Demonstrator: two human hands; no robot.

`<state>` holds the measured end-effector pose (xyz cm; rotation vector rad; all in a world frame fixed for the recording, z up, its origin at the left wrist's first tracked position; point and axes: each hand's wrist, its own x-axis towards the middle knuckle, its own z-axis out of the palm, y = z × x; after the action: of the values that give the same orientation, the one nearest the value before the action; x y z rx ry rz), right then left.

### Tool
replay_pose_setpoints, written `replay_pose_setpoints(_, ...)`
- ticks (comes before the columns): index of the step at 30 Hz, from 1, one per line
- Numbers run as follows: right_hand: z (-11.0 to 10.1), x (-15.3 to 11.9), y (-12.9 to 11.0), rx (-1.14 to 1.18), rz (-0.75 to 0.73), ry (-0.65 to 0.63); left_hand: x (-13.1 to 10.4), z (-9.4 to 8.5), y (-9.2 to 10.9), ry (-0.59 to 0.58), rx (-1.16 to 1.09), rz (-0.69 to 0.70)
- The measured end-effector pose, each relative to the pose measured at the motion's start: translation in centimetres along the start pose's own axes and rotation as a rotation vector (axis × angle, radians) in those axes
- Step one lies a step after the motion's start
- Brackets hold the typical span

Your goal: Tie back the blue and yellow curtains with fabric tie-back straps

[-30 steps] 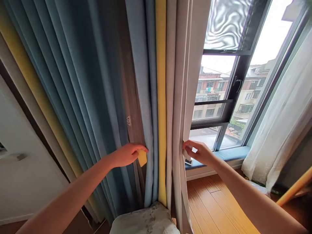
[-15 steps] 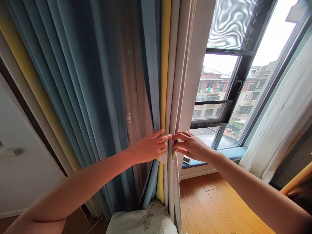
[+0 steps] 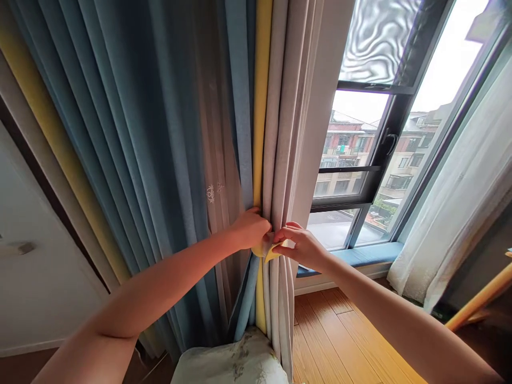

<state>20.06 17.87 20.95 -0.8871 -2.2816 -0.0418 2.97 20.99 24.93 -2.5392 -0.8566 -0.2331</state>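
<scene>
A gathered curtain (image 3: 276, 133) in blue, yellow and beige hangs in front of me, drawn in at the middle. Around that waist runs a yellow and pale curtain tieback (image 3: 274, 253). My left hand (image 3: 252, 229) is closed against the curtain's left side, its fingers curled at the tieback's upper edge; the fingertips are partly hidden. On the other side, my right hand (image 3: 300, 242) pinches the yellow end of the tieback between thumb and fingers. The two hands are almost touching.
Below the curtain is a pale floral-covered seat or cushion (image 3: 228, 365). A wider blue curtain (image 3: 120, 133) and a sheer one (image 3: 222, 160) hang to the left. At right are a window (image 3: 386, 144), a blue sill pad (image 3: 372, 255), a white curtain (image 3: 460, 197) and wooden floor (image 3: 340, 341).
My left hand has gone from spread fingers to a closed grip. The right hand has moved slightly left, bringing the yellow tieback end across the front. The curtain bunch has shifted slightly left.
</scene>
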Motion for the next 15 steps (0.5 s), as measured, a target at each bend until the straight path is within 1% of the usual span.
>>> replay_pose_setpoints(7,1.3,0.7,-0.1,-0.004,0.061,0.122,0.3,-0.6,0.0,-0.049,-0.031,0.018)
replay_pose_setpoints(10,1.7,0.7,-0.2,-0.003,0.078,0.178,0.2,-1.0,0.2,-0.09,-0.023,0.008)
replay_pose_setpoints(15,1.9,0.8,-0.3,-0.023,0.105,0.203,0.1,-1.6,0.1,-0.143,-0.081,0.017)
